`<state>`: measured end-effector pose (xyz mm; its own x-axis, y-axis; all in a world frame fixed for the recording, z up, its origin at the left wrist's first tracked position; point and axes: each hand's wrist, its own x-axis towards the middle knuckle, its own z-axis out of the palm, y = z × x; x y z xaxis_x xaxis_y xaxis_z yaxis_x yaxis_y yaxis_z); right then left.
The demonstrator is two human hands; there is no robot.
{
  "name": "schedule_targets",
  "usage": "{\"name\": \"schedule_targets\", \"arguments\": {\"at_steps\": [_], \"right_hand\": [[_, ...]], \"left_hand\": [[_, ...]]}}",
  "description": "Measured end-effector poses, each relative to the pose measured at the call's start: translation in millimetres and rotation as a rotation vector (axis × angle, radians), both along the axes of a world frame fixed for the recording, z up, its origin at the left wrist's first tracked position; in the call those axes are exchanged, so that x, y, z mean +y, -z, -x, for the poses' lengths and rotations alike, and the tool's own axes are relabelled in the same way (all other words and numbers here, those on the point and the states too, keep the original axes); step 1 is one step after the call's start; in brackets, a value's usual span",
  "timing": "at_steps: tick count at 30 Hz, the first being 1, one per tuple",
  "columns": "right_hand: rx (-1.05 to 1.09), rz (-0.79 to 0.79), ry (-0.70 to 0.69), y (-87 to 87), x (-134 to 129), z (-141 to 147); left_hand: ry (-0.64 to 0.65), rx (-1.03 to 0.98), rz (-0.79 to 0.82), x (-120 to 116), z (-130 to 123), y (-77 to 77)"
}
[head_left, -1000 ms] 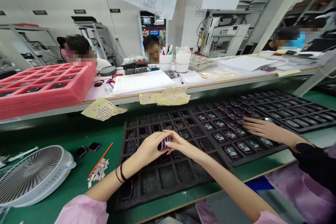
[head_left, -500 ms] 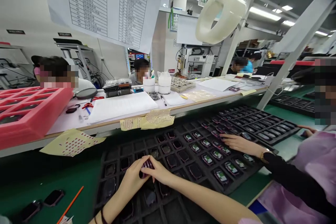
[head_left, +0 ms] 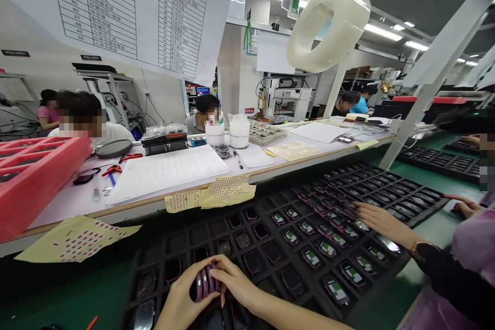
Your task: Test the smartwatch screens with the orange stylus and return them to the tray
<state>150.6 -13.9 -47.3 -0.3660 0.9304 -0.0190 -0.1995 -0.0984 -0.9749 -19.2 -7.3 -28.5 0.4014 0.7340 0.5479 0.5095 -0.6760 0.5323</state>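
Snugly, the left hand (head_left: 180,296) and right hand (head_left: 237,279) clench a stack of purple cases (head_left: 204,283) on edge, fingers (head_left: 228,268) curled firmly round it, just above a foam tray (head_left: 176,241). Beyond the fingertips, a co-worker's hand (head_left: 381,221) rests on further cases.

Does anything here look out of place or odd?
Yes: yellow red-dotted sheets droop over the white bench's front edge, and a third sheet lies loose just below, looking left behind rather than put away. Nothing seems wrong with the purple-framed devices in the left hand and right hand.
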Motion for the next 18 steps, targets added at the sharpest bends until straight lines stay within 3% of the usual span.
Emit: {"name": "schedule_targets", "arguments": {"at_steps": [18], "right_hand": [[0.018, 0.022, -0.017, 2.8, 1.2, -1.5]], "left_hand": [[0.012, 0.003, -0.004, 0.8, 2.7, -0.6]]}}
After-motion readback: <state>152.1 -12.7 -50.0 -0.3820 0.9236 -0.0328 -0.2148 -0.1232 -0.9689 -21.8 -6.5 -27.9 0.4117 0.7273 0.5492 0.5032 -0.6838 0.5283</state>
